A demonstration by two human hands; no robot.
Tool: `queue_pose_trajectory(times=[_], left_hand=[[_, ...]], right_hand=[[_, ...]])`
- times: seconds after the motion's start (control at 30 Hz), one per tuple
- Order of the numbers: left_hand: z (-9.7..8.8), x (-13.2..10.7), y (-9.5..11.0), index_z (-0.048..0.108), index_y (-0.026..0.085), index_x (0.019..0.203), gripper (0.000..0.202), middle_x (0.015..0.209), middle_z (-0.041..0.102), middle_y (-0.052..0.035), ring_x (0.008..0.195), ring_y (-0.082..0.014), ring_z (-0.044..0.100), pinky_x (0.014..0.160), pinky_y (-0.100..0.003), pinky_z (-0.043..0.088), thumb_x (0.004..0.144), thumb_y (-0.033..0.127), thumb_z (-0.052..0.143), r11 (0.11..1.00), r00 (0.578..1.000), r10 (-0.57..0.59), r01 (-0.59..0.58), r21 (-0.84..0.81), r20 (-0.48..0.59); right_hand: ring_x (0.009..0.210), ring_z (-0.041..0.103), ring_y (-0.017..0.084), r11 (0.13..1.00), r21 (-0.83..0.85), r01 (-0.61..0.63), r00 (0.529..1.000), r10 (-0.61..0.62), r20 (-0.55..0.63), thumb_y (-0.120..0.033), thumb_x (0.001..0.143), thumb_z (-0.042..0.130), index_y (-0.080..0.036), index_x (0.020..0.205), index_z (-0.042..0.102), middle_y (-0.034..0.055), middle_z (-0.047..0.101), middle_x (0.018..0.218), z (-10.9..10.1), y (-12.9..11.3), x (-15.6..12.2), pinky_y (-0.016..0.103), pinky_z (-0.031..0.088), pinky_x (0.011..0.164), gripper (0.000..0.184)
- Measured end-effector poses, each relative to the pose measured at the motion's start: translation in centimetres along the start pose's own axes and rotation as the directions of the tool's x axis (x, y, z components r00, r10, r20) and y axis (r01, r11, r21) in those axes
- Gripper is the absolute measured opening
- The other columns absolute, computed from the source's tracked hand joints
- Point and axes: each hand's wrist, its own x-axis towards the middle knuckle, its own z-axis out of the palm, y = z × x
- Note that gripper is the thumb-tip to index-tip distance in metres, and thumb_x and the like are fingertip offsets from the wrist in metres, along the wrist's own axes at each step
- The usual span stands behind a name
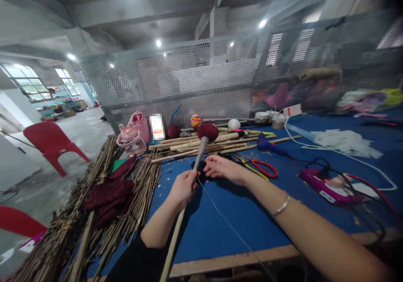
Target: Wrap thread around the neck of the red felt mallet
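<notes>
My left hand [184, 187] is wrapped round a long pale wooden stick [174, 242], just below the grey-wrapped neck [200, 152] of a mallet. A dark red fuzzy ball [208, 132] forms its head, tilted up and away from me. From the grip, a thin grey string [223, 217] runs down past the table's front edge. Close beside the neck, my right hand [225, 168] is open with its fingers extended and apart; nothing shows in it. Red-and-yellow-handled scissors [264, 169] lie just beyond the right wrist.
Bundled thin sticks [138, 202] and a maroon cloth [110, 200] cover the table's left side. Loose sticks [217, 141] lie behind my hands. A blue glue gun [270, 146], purple power strip [330, 186] and white fluff [346, 142] are on the right. Perforated metal mesh [176, 76] stands behind.
</notes>
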Motion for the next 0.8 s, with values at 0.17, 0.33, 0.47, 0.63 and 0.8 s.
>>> queue_pose_trajectory(times=[0.17, 0.33, 0.47, 0.63, 0.8], left_hand=[[0.5, 0.2, -0.6, 0.055, 0.017, 0.089, 0.040, 0.045, 0.035, 0.0087, 0.028, -0.0037, 0.025, 0.025, -0.015, 0.019, 0.076, 0.054, 0.046, 0.998, 0.998, 0.058, -0.058, 0.002, -0.021], [1.4, 0.1, -0.6, 0.053, 0.018, 0.094, 0.043, 0.045, 0.035, 0.0095, 0.028, -0.0034, 0.024, 0.024, -0.014, 0.018, 0.074, 0.056, 0.048, 0.997, 0.999, 0.030, -0.032, -0.069, -0.034], [1.9, -0.2, -0.4, 0.045, 0.020, 0.090, 0.042, 0.047, 0.041, 0.0089, 0.027, -0.0032, 0.025, 0.025, -0.014, 0.017, 0.074, 0.058, 0.046, 0.974, 0.999, 0.035, -0.038, -0.222, -0.018], [2.3, -0.7, -0.2, 0.038, 0.021, 0.085, 0.044, 0.048, 0.047, 0.0106, 0.026, -0.0009, 0.025, 0.027, -0.012, 0.015, 0.063, 0.047, 0.066, 0.962, 0.995, 0.099, -0.103, -0.252, -0.027], [2.6, -0.6, -0.3, 0.041, 0.017, 0.076, 0.040, 0.054, 0.056, 0.0049, 0.028, -0.0008, 0.031, 0.027, -0.013, 0.020, 0.061, 0.043, 0.068, 0.944, 0.984, 0.178, -0.178, -0.279, -0.025]], right_hand=[[0.054, 0.054, 0.008, 0.917, 0.374, -0.137, 0.974, 0.056, 0.219, -0.019, 0.058, 0.070, -0.019, 0.105, 0.040, -0.0029, 0.057, 0.073, 3.0, 2.0, -0.4, 0.022, 0.043, 0.053, 0.055], [0.031, 0.020, 0.002, 0.929, 0.324, -0.179, 0.983, 0.182, 0.022, -0.027, 0.069, 0.060, -0.018, 0.076, 0.046, -0.0117, 0.033, 0.042, 3.0, 2.0, -0.4, 0.017, 0.008, 0.034, 0.019], [0.031, 0.020, 0.002, 0.949, 0.307, -0.066, 0.996, 0.082, -0.039, -0.032, 0.071, 0.059, -0.016, 0.067, 0.047, -0.0109, 0.032, 0.038, 3.5, 2.0, -0.3, 0.020, 0.010, 0.034, 0.020], [0.031, 0.022, 0.002, 0.940, 0.341, 0.006, 0.997, 0.022, -0.079, -0.029, 0.065, 0.063, -0.016, 0.067, 0.048, -0.0090, 0.043, 0.041, 3.5, 1.9, -0.3, 0.019, 0.012, 0.035, 0.020], [0.032, 0.026, 0.001, 0.943, 0.328, 0.056, 0.997, -0.035, -0.069, -0.032, 0.066, 0.063, -0.015, 0.071, 0.050, -0.0050, 0.053, 0.049, 2.9, 2.0, -0.3, 0.018, 0.013, 0.034, 0.022]])
